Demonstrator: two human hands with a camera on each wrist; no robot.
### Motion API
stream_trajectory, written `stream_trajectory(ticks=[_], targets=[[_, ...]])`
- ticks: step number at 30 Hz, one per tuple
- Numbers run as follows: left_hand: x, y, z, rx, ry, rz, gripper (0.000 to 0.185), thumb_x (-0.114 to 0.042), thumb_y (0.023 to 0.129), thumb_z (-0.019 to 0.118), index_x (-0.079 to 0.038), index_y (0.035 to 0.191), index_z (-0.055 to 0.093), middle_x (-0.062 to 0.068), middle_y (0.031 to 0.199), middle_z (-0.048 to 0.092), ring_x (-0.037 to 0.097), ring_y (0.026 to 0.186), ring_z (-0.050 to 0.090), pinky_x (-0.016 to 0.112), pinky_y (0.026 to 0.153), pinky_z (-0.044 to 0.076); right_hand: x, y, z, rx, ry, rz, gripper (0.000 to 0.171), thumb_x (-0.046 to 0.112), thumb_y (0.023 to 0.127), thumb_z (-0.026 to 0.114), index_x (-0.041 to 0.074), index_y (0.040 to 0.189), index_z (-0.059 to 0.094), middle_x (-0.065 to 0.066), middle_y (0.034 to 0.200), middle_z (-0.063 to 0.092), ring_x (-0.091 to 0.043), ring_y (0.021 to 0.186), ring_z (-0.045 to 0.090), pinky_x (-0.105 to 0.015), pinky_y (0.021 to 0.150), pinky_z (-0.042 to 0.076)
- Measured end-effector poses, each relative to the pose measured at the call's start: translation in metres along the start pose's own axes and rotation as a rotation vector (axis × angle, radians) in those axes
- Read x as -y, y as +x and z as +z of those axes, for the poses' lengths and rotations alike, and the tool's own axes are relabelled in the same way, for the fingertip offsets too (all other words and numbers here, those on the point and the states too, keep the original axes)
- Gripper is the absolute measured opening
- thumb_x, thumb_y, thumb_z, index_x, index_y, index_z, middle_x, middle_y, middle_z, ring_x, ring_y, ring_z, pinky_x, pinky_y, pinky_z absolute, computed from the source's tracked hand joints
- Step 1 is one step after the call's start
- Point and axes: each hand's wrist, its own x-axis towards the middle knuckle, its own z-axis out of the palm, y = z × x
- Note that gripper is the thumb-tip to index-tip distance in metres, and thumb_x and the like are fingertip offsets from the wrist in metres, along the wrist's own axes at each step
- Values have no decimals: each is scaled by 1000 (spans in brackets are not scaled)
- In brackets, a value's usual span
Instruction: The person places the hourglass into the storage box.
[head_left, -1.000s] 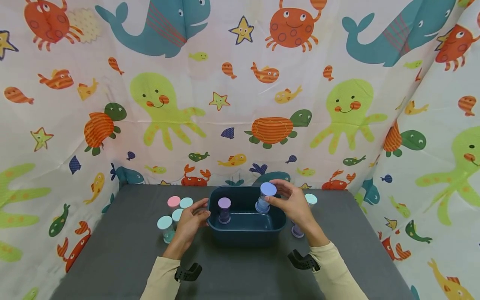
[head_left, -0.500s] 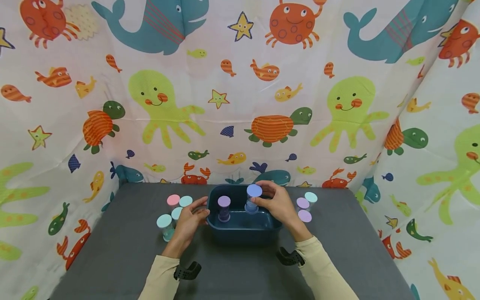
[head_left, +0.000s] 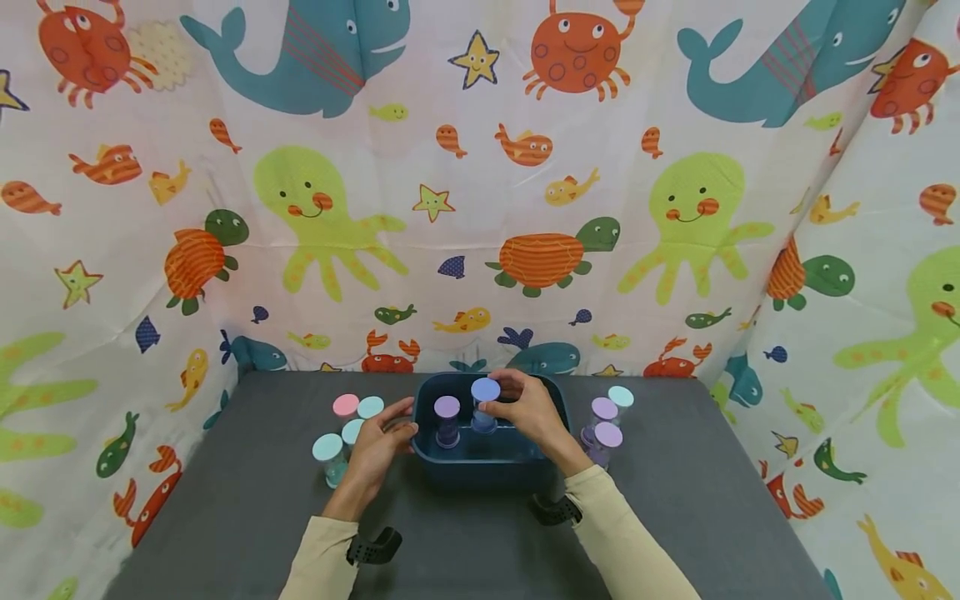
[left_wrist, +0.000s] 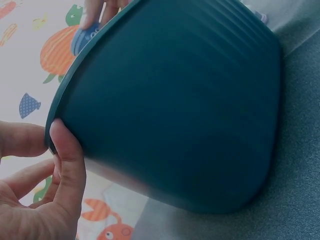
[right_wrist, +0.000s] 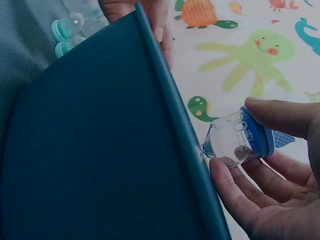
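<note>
My right hand [head_left: 531, 408] grips a blue-capped sand timer [head_left: 485, 390] and holds it inside the dark blue plastic bin [head_left: 491, 475]. In the right wrist view, thumb and fingers wrap the blue cap and clear upper bulb of the sand timer [right_wrist: 242, 137]; its lower part is hidden behind the wall. A purple-capped sand timer [head_left: 447, 408] stands upright in the bin's left part. At the bin's left end, my left hand [head_left: 375, 450] pinches the rim between thumb and fingers, as the left hand [left_wrist: 55, 175] shows in the left wrist view.
Left of the bin stand a pink-capped sand timer [head_left: 346, 406] and several teal-capped ones, such as the front sand timer [head_left: 328, 450]. To the right are a teal-capped timer [head_left: 621, 397] and two purple-capped timers [head_left: 607, 435]. A sea-animal curtain [head_left: 480, 183] encloses the grey table [head_left: 247, 500].
My right hand has carried the blue-capped sand timer leftward inside the bin, closer to the purple-capped one. The timers on the right have come into fuller view. The left hand stays on the rim.
</note>
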Motion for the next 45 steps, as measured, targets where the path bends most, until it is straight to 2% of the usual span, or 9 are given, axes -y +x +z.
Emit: stream_trajectory(ticks=[4,9,12,16,21,33,39,45], targets=[[2,0,1,8,-4,7,45,-4,93,62,-11,137,57,15,130,56,21,92,62,25,67,55,-3,4,5,7,-44,2,44,19,79,83,15,119,65,-7,117,69,-25,110,65,-42,89,55],[0,-1,1,1,-7,-5,44,-5,92,62,-12,136,58,14,129,56,26,96,62,25,67,55,-8,10,10,10,-125,-7,43,21,77,84,14,116,65,-5,112,70,-23,105,67,-44,90,54],[-1,-1,1,2,-5,-15,44,-5,93,62,-12,136,58,14,130,56,29,98,61,26,67,56,-10,13,13,19,-176,-3,42,22,77,84,14,114,65,-4,110,69,-21,101,67,-42,87,55],[-2,-1,0,3,-2,-18,44,-6,93,62,-13,136,58,13,130,57,29,99,61,26,68,56,-11,18,15,55,-235,-3,43,25,77,84,14,113,64,-4,105,68,-18,96,66,-36,80,56],[-2,-1,-1,10,7,-17,44,-5,93,61,-13,137,57,13,132,56,27,98,61,26,69,56,-14,24,19,95,-278,8,43,25,76,85,13,111,64,-4,101,67,-17,91,64,-33,77,55],[0,-2,0,16,5,-29,45,-6,93,61,-14,137,56,12,133,56,25,97,61,26,70,56,-24,31,28,122,-352,21,42,19,76,84,7,111,64,-8,101,66,-19,89,61,-36,81,55],[0,-4,0,10,18,-24,45,-6,94,61,-14,137,56,13,133,55,33,103,59,26,70,56,-30,33,29,131,-380,8,43,16,77,84,4,113,64,-9,100,68,-18,86,61,-36,82,55],[-3,-3,0,19,18,-21,45,-7,94,61,-14,138,56,13,133,55,30,103,60,26,70,56,-32,37,29,130,-415,4,43,14,77,83,4,115,65,-11,104,68,-21,90,62,-39,86,55]])
